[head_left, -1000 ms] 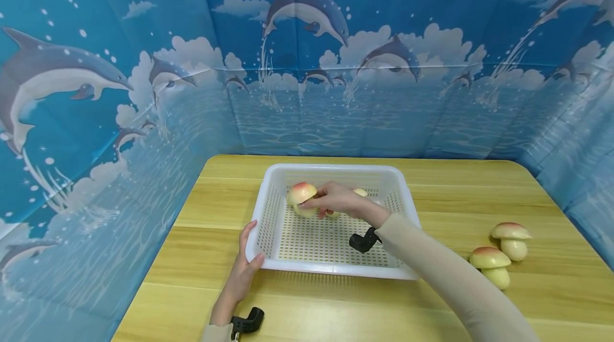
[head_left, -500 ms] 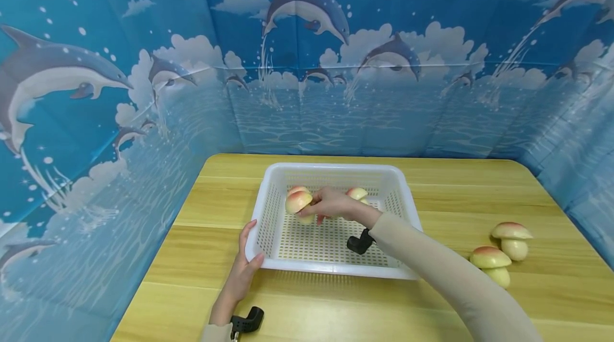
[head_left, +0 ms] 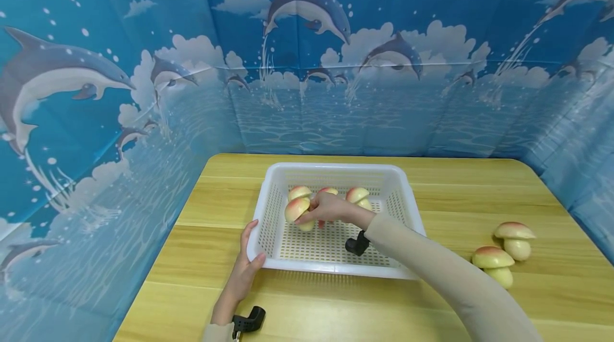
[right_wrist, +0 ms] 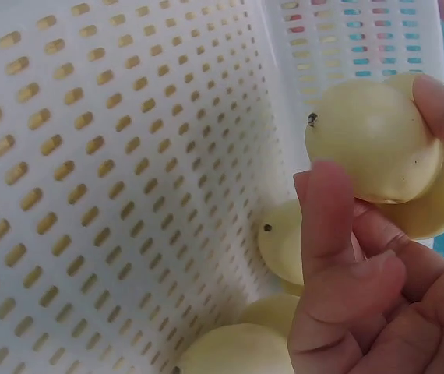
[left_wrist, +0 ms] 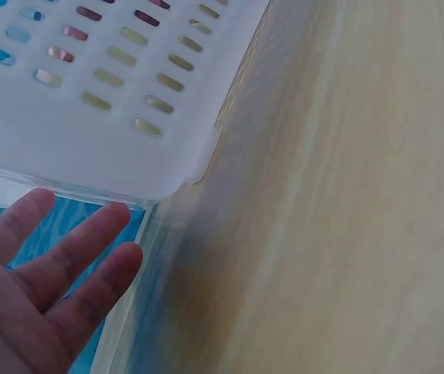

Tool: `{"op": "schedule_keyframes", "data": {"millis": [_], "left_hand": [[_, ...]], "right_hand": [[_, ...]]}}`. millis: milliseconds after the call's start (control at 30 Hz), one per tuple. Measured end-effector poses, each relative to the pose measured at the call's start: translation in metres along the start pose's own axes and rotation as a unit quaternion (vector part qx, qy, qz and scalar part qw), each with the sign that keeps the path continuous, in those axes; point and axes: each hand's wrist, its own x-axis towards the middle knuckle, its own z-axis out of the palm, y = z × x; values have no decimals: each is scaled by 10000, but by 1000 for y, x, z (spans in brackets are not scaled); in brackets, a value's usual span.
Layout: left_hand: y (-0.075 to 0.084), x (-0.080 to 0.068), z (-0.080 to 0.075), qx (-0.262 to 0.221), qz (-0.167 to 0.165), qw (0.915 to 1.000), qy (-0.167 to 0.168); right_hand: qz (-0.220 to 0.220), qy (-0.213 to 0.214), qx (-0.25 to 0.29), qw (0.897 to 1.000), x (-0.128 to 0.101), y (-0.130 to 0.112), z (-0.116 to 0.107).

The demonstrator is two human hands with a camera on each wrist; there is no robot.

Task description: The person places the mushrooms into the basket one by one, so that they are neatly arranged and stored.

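Observation:
A white perforated basket point(head_left: 336, 269) stands in the middle of the wooden table point(head_left: 455, 193). My right hand point(head_left: 312, 213) reaches into its back left part and pinches a toy mushroom point(head_left: 296, 209) with a pink and yellow cap, tilted, just above the floor. The right wrist view shows the thumb point(right_wrist: 327, 226) and fingers round its pale stem point(right_wrist: 362, 136). Three more mushrooms point(head_left: 299, 192) point(head_left: 328, 190) point(head_left: 358, 195) stand along the far wall. My left hand point(head_left: 247, 265) rests with straight fingers point(left_wrist: 58, 261) against the basket's front left corner point(left_wrist: 89, 132).
Two more mushrooms point(head_left: 515, 238) point(head_left: 492, 265) stand on the table to the right of the basket. A blue dolphin-print backdrop point(head_left: 307, 65) closes off the back and both sides. Black wrist mounts point(head_left: 357, 245) point(head_left: 248, 320) sit on both forearms.
My right hand has carried the mushroom a little left and lower inside the basket, uncovering the mushrooms behind it. The left hand has stayed at the corner.

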Motion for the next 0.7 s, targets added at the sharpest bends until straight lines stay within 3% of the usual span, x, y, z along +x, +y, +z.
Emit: {"op": "schedule_keyframes", "data": {"millis": [700], "left_hand": [[-2, 0, 0, 88, -48, 9999, 45]], "right_hand": [[68, -54, -286, 9996, 2, 7, 12]]}}
